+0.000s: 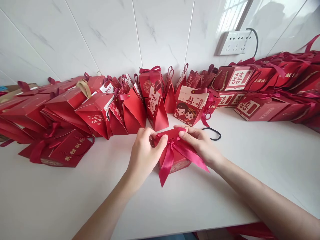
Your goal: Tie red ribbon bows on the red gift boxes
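Note:
A small red gift box sits on the white table between my hands. A shiny magenta ribbon is tied on its top, with two tails hanging over the front. My left hand pinches a ribbon loop at the box's upper left, thumb against the fingers. At the upper right, my right hand pinches the other loop between thumb and fingers. The far side of the box is hidden behind the hands.
Many red boxes line the tiled wall. A ribboned box lies at left, a box with cartoon figures stands behind my right hand. A black cord loop lies nearby. A power strip is on the wall.

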Available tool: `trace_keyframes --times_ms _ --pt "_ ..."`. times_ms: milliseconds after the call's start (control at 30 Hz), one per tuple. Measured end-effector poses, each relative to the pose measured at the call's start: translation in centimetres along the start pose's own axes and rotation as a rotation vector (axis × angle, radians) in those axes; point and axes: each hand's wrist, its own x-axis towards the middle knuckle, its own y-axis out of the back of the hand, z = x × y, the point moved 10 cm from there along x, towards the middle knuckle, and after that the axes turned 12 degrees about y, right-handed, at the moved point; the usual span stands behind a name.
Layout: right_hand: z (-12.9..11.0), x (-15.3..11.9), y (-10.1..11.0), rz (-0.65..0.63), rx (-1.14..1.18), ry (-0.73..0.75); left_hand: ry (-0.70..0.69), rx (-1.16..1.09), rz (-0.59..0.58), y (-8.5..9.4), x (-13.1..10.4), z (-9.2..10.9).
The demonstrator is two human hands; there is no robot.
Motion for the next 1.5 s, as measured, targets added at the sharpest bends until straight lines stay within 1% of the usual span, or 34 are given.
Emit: trace_keyframes --times_ms 100,267,367,533,633,800,967,1167,1233,1400,1500 --pt "-0.1 -0.2 0.3 0.05 0.002 0.012 0.001 -0.034 -0.026 -0.2 0.0 -0.1" --pt "-0.8 -0.5 0.6 0.043 -0.098 0.091 0.018 -0.1 -0.064 -0.4 -0.2 -0.3" --pt "-1.3 -0.7 1.0 0.055 -0.178 0.118 0.033 -0.113 -0.057 -0.2 -0.3 -0.2" --pt "-2.3 -0.9 0.4 -0.002 -0.255 0.196 0.121 -0.07 -0.065 -0.1 -0.3 -0.7" --pt "-2.3 -1.0 0.2 -0.017 -0.265 0.206 0.104 -0.018 -0.069 -0.2 -0.3 -0.5" --pt "-2.4 -0.8 0.8 0.019 -0.285 0.216 0.065 -0.001 -0.065 -0.5 -0.5 -0.3" --pt "-1.8 -0.7 1.3 0.057 -0.252 0.166 0.057 -0.002 -0.037 -0.6 -0.7 -0.4" --pt "0.0 -0.7 1.4 0.109 -0.057 0.03 0.048 0.0 -0.016 -0.7 -0.8 -0.4" --pt "0.4 -0.7 1.4 0.12 0.009 0.005 0.038 0.001 -0.006 -0.6 -0.8 -0.3" --pt "0.8 -0.8 1.0 0.112 0.12 -0.038 0.032 -0.011 -0.005 -0.6 -0.7 -0.2" --pt "0.9 -0.9 1.0 0.141 0.146 -0.068 0.027 -0.02 -0.008 -0.7 -0.7 -0.1"
